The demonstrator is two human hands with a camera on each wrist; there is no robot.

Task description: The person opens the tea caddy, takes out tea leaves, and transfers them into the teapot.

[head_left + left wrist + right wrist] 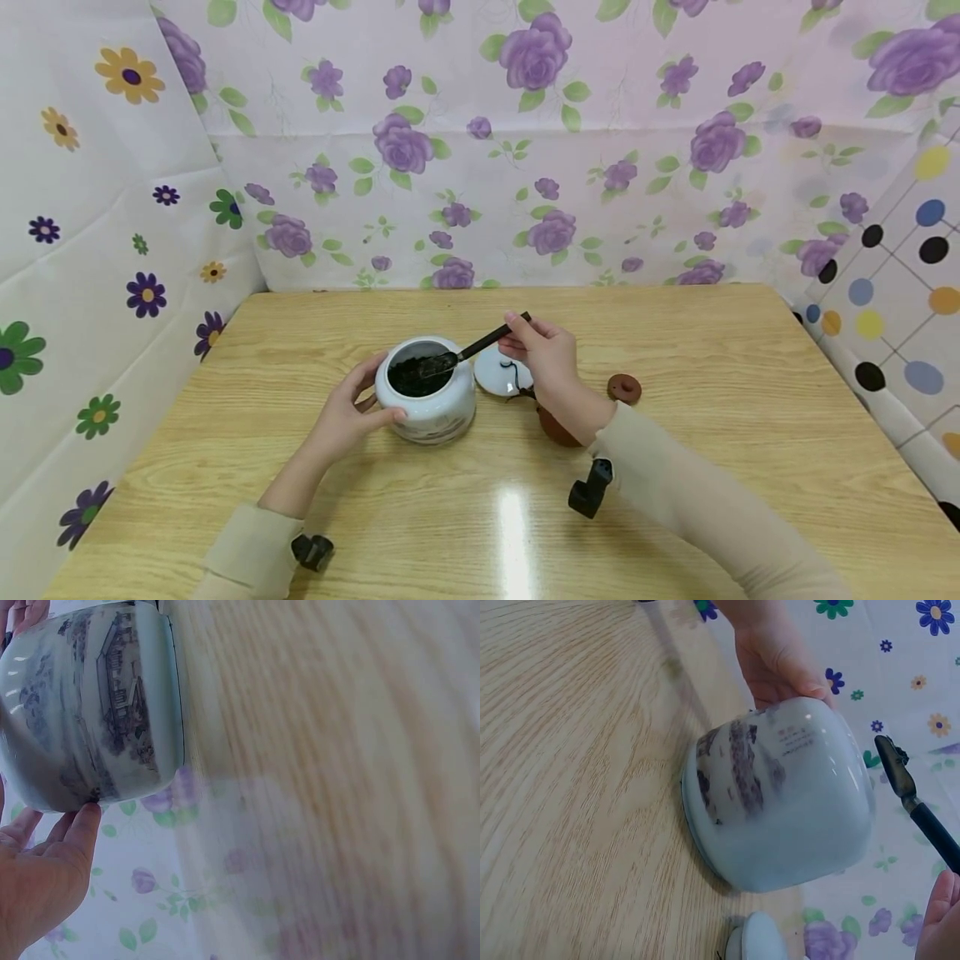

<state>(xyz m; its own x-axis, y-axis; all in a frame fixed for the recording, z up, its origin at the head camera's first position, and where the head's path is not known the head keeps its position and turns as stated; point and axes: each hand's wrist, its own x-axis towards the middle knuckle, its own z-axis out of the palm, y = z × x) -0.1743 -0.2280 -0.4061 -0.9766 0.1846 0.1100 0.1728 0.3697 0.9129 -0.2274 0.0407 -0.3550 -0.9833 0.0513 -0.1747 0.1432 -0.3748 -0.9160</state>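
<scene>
A white ceramic jar (426,400) painted with blue scenery stands on the wooden table (705,333), filled with dark tea leaves (408,379). My left hand (347,414) cups the jar's left side, its fingers (71,832) curled against the wall of the jar (90,705). My right hand (542,350) pinches the handle of a dark scoop (468,350), whose tip lies over the jar's mouth with leaves on it. The right wrist view has the jar (780,799), the scoop (911,799) above it and my left hand (776,652) behind it.
The jar's white lid (501,371) lies on the table just right of the jar. A brown clay teapot (557,425) sits partly hidden under my right wrist, its small brown lid (624,387) beside it. Flowered sheets wall in the table on three sides.
</scene>
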